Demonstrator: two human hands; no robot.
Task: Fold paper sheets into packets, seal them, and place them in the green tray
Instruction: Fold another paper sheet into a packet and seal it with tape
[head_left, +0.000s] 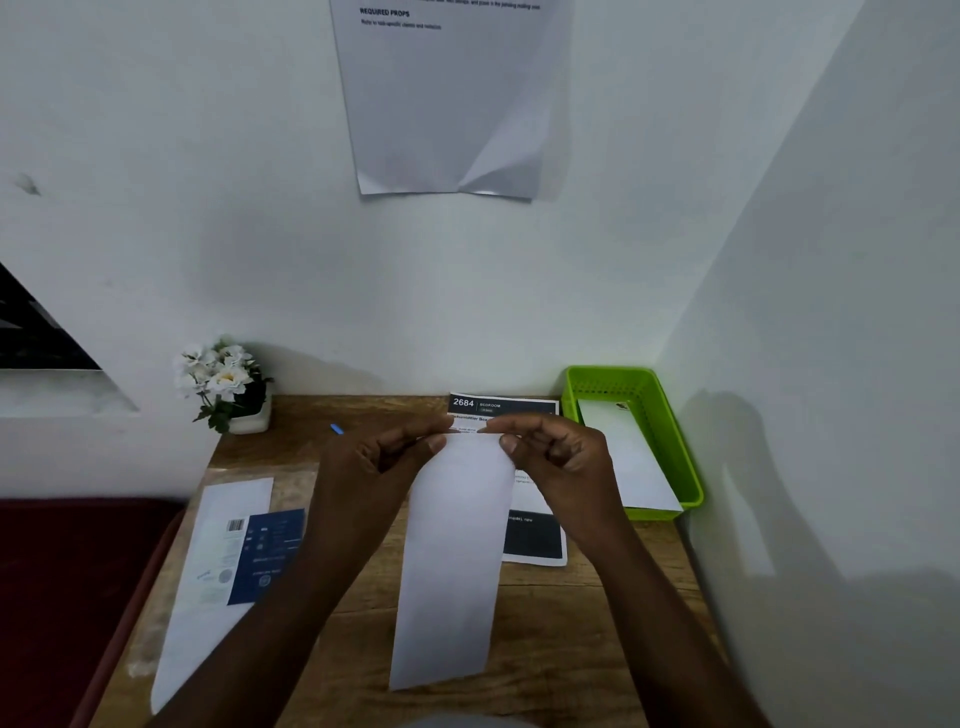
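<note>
two hands, left hand (379, 457) and right hand (556, 452), pinching one folded white strip (452, 561), green tray (675, 447) holding seemingly one packet (631, 457)

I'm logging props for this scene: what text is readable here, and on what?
"REQUIRED PROPS": white sheet taped to the wall; its smaller lines are too blurred.
"2684" and "BEDROOM": black-and-white printed sheet on the wooden table; the rest is blurred.
Dark blue card with barcode: print too small.
</note>
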